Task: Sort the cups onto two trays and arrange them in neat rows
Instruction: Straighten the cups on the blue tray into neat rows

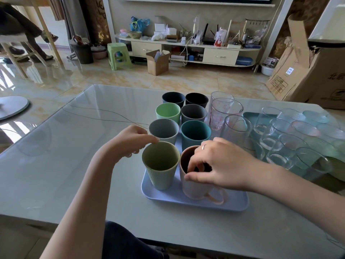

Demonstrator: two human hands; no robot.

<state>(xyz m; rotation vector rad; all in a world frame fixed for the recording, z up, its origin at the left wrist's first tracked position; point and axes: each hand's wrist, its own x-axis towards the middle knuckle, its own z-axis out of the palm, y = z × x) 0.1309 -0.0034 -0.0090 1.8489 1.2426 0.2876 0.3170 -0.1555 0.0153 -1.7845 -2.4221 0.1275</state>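
Note:
A pale blue tray (196, 201) holds two rows of opaque cups: olive green (160, 165), grey (164, 130), light green (168, 113) and navy (173, 99) on the left; a pink handled mug (197, 186), teal (195, 134), dark grey (193, 114) and black (196, 100) on the right. My left hand (132, 141) pinches the olive cup's far rim. My right hand (220, 165) grips the pink mug's rim, fingers inside. A green tray (250, 115) to the right carries several clear glasses (276, 139). Three taller glasses (225, 113) stand between the trays.
The glass-topped table (74, 156) has a crack line running toward the cups. Big cardboard boxes (308, 71) stand beyond its far right corner. A TV cabinet (186, 51), a green stool (118, 56) and a small box (157, 62) are across the floor.

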